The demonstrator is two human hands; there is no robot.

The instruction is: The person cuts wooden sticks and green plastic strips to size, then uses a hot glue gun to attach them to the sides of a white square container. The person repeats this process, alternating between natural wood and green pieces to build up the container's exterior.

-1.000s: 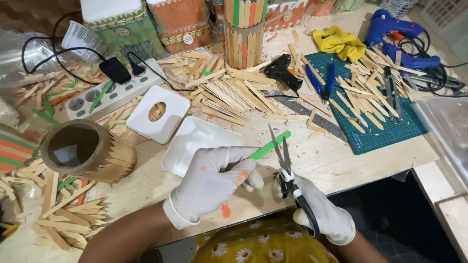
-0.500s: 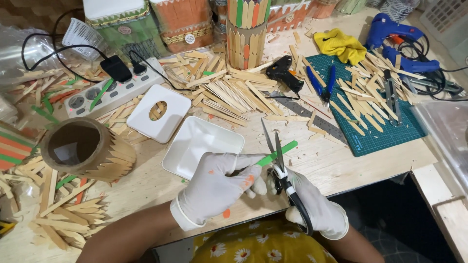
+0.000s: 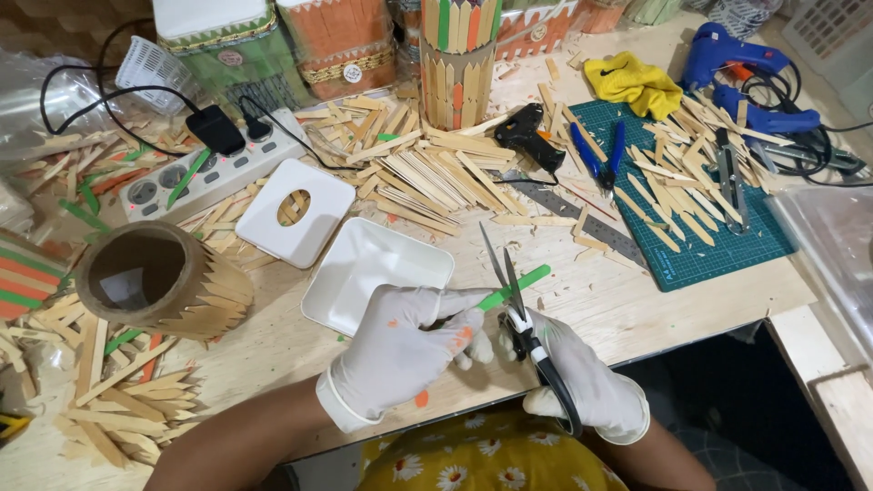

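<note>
— Head view: what's in those 2 gloved hands?

— Left hand (image 3: 400, 350) has its fingers closed on a green craft stick (image 3: 512, 288), held just above the table (image 3: 627, 305) edge. Right hand (image 3: 582, 386) grips scissors (image 3: 516, 314), blades parted around the stick.

— And nearby?

— White tray (image 3: 373, 273) just beside the left hand; stick-clad cardboard tube (image 3: 159, 282) further left.

left hand (image 3: 405, 350) gloved, fingers pinched, right hand (image 3: 582, 382) gloved, gripping

Cluttered wooden worktable (image 3: 637, 314), dark floor (image 3: 755, 400)
</note>
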